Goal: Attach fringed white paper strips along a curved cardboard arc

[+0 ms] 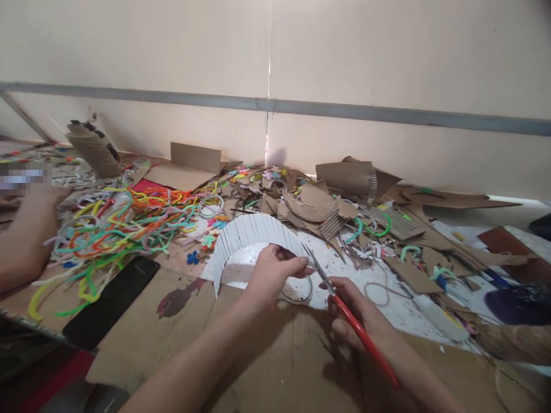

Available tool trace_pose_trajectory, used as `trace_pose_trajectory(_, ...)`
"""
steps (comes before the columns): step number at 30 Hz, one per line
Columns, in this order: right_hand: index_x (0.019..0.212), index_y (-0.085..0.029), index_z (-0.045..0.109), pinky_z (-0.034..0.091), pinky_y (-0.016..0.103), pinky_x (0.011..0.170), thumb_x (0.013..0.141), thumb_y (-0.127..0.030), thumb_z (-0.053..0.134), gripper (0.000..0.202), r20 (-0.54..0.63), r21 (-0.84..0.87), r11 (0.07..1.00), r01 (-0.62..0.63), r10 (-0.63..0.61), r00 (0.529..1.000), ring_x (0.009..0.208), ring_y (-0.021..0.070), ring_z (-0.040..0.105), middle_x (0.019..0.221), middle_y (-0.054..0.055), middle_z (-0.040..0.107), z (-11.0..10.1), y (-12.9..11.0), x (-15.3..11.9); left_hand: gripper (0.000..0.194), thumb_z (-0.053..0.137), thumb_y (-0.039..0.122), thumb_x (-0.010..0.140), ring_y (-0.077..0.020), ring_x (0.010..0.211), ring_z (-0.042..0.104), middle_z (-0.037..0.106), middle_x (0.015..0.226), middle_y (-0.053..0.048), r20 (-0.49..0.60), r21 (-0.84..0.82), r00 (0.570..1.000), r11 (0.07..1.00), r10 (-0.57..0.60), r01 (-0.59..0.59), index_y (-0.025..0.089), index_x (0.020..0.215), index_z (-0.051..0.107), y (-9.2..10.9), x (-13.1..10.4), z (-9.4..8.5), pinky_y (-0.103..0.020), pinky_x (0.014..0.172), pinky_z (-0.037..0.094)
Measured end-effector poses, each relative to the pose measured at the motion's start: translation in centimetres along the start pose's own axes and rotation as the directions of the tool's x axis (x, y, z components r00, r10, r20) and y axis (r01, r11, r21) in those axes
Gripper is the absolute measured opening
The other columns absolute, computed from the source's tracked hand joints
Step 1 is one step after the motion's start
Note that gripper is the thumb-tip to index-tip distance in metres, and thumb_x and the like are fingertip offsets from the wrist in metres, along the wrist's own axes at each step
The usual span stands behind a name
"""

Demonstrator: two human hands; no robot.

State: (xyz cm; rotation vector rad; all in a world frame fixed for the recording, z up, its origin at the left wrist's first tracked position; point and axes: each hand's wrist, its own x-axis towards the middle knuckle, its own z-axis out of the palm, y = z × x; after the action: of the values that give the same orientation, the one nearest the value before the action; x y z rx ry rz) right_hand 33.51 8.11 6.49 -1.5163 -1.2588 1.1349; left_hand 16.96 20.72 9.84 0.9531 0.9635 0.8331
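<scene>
A curved white strip (249, 229) with many slits along its outer edge arches over the middle of the work surface. Its right end is pinched in my left hand (279, 269), fingers closed. My right hand (353, 315) is wrapped round scissors with red handles (361, 338), whose metal blades point up and left, close to the strip's right end. Beneath both hands lies a brown cardboard sheet (267, 355) with a dark stain on its left part.
Colourful pipe cleaners (116, 223) and a black phone-like slab (112, 298) lie left. Cardboard scraps (314, 209) heap behind the strip. A wrapped roll (94, 149) stands at back left. Another person's arm (30, 235) reaches in from the left.
</scene>
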Motion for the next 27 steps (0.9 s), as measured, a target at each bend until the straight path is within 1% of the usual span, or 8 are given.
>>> trace_pose_trajectory(3,0.126,-0.026,0.058,0.044,0.032,0.063,0.078,-0.068,0.075,0.067,-0.023,-0.04,0.999,-0.004,0.003,1.0,0.07,0.0196,0.052,0.079,-0.001,0.057,0.2,-0.2,-0.1,0.018,0.08,0.015,0.072,-0.0202,0.064,0.075,0.072,0.063,-0.004,-0.004,-0.019,1.0,1.0,-0.002,0.002,0.016,0.072,0.062,0.0,0.0,0.0,-0.027,0.064,0.054)
trace_pose_trajectory(6,0.123,-0.027,0.061,0.043,0.032,0.062,0.074,-0.068,0.078,0.067,-0.088,-0.028,1.0,-0.011,0.009,0.996,0.068,0.02,0.051,0.078,-0.001,0.057,0.5,-0.5,-0.2,0.019,0.081,0.015,0.071,-0.021,0.064,0.075,0.072,0.062,-0.005,0.003,-0.029,1.0,1.0,-0.001,0.001,0.016,0.071,0.062,-0.1,0.1,0.0,-0.027,0.064,0.054)
trace_pose_trajectory(7,0.123,-0.027,0.061,0.043,0.032,0.062,0.074,-0.067,0.079,0.066,-0.09,-0.023,1.0,-0.013,0.011,0.996,0.069,0.0203,0.052,0.079,-0.001,0.057,0.5,-0.6,-0.3,0.019,0.08,0.015,0.071,-0.0213,0.064,0.075,0.072,0.062,-0.005,0.002,-0.028,1.0,1.0,-0.001,0.001,0.016,0.071,0.062,-0.1,0.1,-0.1,-0.027,0.064,0.054)
trace_pose_trajectory(11,0.125,-0.026,0.06,0.043,0.034,0.067,0.076,-0.065,0.078,0.065,-0.041,-0.036,0.999,-0.029,0.027,0.999,0.075,0.0228,0.054,0.082,0.0,0.057,0.2,-0.4,-0.3,0.018,0.079,0.012,0.072,-0.021,0.062,0.075,0.072,0.061,-0.006,-0.001,-0.031,1.0,0.999,-0.008,0.008,0.016,0.069,0.062,0.0,0.3,0.0,-0.027,0.063,0.055)
trace_pose_trajectory(15,0.13,-0.026,0.054,0.039,0.032,0.066,0.081,-0.069,0.07,0.067,0.013,-0.093,0.995,-0.028,0.03,0.999,0.075,0.0211,0.048,0.085,0.0,0.055,-0.1,0.2,-0.2,0.016,0.078,0.009,0.072,-0.0191,0.061,0.073,0.071,0.059,-0.004,0.009,-0.046,1.0,0.999,-0.015,0.015,0.015,0.068,0.063,0.1,0.3,0.0,-0.026,0.062,0.055)
trace_pose_trajectory(18,0.13,-0.026,0.053,0.038,0.031,0.065,0.082,-0.071,0.068,0.068,0.027,-0.099,0.995,-0.027,0.03,0.999,0.074,0.0204,0.046,0.085,0.0,0.053,-0.4,0.7,-0.2,0.017,0.077,0.007,0.071,-0.018,0.059,0.073,0.072,0.059,-0.005,0.013,-0.043,1.0,0.999,-0.021,0.022,0.015,0.068,0.063,0.2,0.3,0.1,-0.025,0.06,0.055)
trace_pose_trajectory(22,0.13,-0.024,0.052,0.038,0.031,0.064,0.081,-0.069,0.071,0.07,0.056,-0.107,0.994,-0.035,0.041,0.998,0.073,0.0198,0.045,0.082,-0.001,0.052,-0.8,1.1,0.0,0.017,0.076,0.006,0.071,-0.0177,0.059,0.072,0.072,0.059,-0.006,0.031,-0.025,0.999,1.0,-0.018,0.019,0.015,0.066,0.063,0.3,0.3,0.0,-0.024,0.059,0.054)
trace_pose_trajectory(27,0.128,-0.023,0.053,0.036,0.031,0.064,0.082,-0.066,0.072,0.066,0.048,-0.103,0.994,-0.035,0.04,0.998,0.07,0.0188,0.043,0.079,-0.002,0.05,-0.8,0.7,0.2,0.017,0.075,0.005,0.071,-0.0173,0.058,0.072,0.071,0.058,-0.006,0.074,-0.07,0.997,0.997,-0.023,0.028,0.015,0.064,0.063,0.3,0.2,-0.2,-0.024,0.06,0.056)
